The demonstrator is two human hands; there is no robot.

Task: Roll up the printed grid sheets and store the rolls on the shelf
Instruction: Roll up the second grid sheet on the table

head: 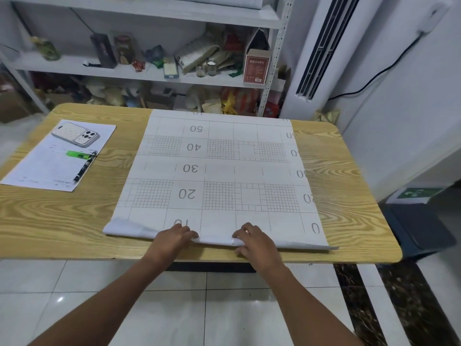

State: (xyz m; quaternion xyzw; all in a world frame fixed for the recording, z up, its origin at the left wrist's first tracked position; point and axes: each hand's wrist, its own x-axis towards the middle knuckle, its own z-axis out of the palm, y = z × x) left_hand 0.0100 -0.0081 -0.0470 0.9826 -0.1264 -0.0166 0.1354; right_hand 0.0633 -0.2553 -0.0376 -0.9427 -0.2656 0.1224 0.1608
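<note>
Sheet (219, 171): flat on the table (74, 216), print up, running from the near edge to the far edge. Grid blocks and the numbers 0 to 50 read upside down from the person's side. The near edge is turned up and over in a low fold along its whole width, with the plain white back showing.
Left hand (172, 239): on the fold, left of its middle. The fingers are curled over the turned edge and grip it, knuckles up.
Right hand (254, 242): on the same fold, just right of the middle and near the left hand but apart from it. The fingers are bent and pinch the turned edge, with the thumb side tucked under the paper.
Table: wood-grain top with rounded corners, standing on a white tiled floor.
Paper (45, 171): a printed page left of the sheet, well apart from it.
On the paper: phone (76, 137) face down at the far end, then a green lighter (76, 154) and a black pen (83, 168) just beside each other.
Shelf (99, 68): white, behind the table, crowded with jars and packets. A red box (255, 67) stands upright at its right end.
</note>
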